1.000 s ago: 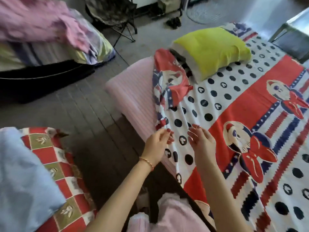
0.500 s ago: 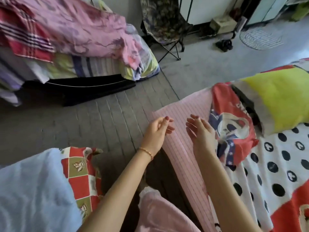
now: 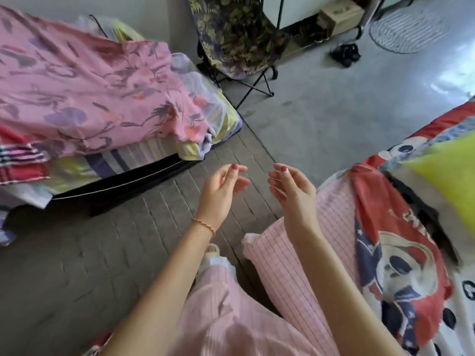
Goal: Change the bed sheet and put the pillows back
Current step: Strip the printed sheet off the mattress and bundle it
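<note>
Bed sheet (image 3: 401,265), the cartoon-print one with red, blue and polka dots, lies to the right of the right hand (image 3: 293,188) and below it in frame. Its corner is bunched and turned back on itself, so the pink striped mattress (image 3: 290,268) shows bare directly under the right wrist. Judgement: the corner is not yet drawn over and tucked, which is why it sits loose.

Pile of bedding (image 3: 84,98), pink floral cloth on top, sits well off to the left of the left hand (image 3: 221,191), on a low dark base. Likely stripped linen parked out of the way; cannot confirm.

Yellow pillow (image 3: 452,176) rests on the sheet, far right of the right hand, partly out of frame. One pillow appears to be back on the bed already.

Folding chair (image 3: 236,37) with leafy fabric stands beyond both hands, against the wall.

Both hands are held up over the floor, palms roughly facing each other, a gap between them. Fingers are loosely curled, thumb near forefinger on each, gripping nothing. Neither touches the sheet or the mattress. Judgement: between grips, free to reach the loose corner at right or the bedding at left; which one cannot be told.

Bracelet (image 3: 204,224) on the left wrist.
</note>
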